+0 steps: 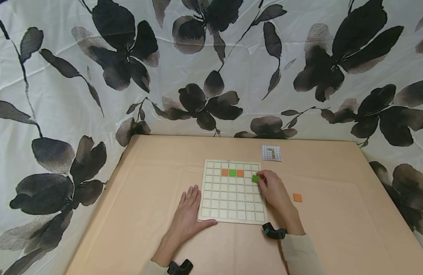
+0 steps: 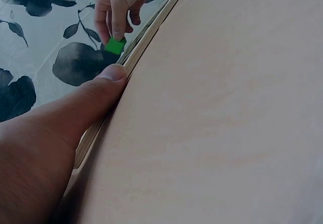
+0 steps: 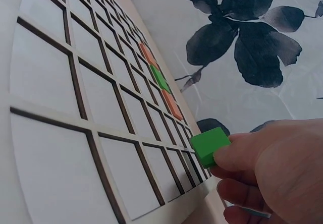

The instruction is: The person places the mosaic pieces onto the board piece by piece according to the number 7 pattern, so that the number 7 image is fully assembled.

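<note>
A pale grid board [image 1: 233, 195] with square cells lies on the table. Three tiles sit side by side in a row near its far edge: an orange tile [image 1: 225, 172], a green tile [image 1: 232, 173] and another orange tile [image 1: 240, 173]. My right hand [image 1: 276, 193] pinches a loose green tile [image 3: 209, 146] between thumb and fingertips, above the board's right side. At the board's near left corner rests my left hand [image 1: 188, 214], fingers straight along the left side; its thumb [image 2: 101, 90] touches the near edge.
A small printed pattern card [image 1: 271, 153] lies beyond the board's far right corner. One loose orange tile [image 1: 297, 198] is on the table [image 1: 345, 214], to the right of my right hand. Floral cloth [image 1: 204, 68] hangs behind the table.
</note>
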The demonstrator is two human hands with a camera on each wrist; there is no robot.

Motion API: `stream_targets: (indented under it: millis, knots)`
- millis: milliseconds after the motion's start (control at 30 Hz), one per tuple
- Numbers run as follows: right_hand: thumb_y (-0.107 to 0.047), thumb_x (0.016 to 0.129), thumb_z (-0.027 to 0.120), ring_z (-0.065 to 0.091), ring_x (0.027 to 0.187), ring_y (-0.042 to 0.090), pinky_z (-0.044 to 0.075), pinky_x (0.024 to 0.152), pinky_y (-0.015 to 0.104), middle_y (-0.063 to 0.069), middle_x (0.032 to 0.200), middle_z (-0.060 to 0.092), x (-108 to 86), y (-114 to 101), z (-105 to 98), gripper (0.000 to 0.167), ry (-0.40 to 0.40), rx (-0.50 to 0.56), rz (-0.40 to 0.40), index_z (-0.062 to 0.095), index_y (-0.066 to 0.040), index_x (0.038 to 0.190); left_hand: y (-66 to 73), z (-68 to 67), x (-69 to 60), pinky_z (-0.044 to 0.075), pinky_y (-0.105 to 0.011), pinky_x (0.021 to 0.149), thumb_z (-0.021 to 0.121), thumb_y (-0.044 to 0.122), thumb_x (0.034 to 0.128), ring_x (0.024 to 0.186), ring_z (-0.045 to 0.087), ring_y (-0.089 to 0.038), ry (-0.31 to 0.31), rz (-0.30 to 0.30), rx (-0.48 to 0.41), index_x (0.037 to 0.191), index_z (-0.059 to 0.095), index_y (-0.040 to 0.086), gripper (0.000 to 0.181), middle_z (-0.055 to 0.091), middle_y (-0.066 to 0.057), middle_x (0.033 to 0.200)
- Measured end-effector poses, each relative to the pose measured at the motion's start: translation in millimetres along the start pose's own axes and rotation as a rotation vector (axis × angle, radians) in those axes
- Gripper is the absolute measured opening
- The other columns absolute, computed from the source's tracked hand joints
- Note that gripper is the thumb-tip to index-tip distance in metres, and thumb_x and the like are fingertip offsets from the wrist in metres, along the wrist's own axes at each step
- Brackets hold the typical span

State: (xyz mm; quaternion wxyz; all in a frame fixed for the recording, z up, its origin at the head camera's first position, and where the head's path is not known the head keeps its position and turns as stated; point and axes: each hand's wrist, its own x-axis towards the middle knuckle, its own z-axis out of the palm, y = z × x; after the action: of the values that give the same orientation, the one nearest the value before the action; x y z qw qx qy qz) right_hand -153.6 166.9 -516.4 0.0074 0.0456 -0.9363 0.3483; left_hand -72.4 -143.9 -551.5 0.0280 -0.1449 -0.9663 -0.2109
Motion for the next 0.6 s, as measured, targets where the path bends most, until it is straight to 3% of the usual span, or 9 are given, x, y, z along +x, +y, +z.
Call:
stream_targets:
  millis: [600]
  knots:
    - [-0.012,0.1,0.06,0.054,0.091,0.022,0.05,0.077,0.034,0.009,0.103,0.065,-5.3,-9,16,0.02,0.021,0.012,-0.049,0.065,-0.005,0.118,-3.1,-2.4,-3.3,0.014,-0.045,0.13,0.067,0.079,0.0732,0.156,0.02,-0.032,-0.002,0.013,0.007,0.153,0.036,-0.003,0.118,0.028,-0.019,0.164]
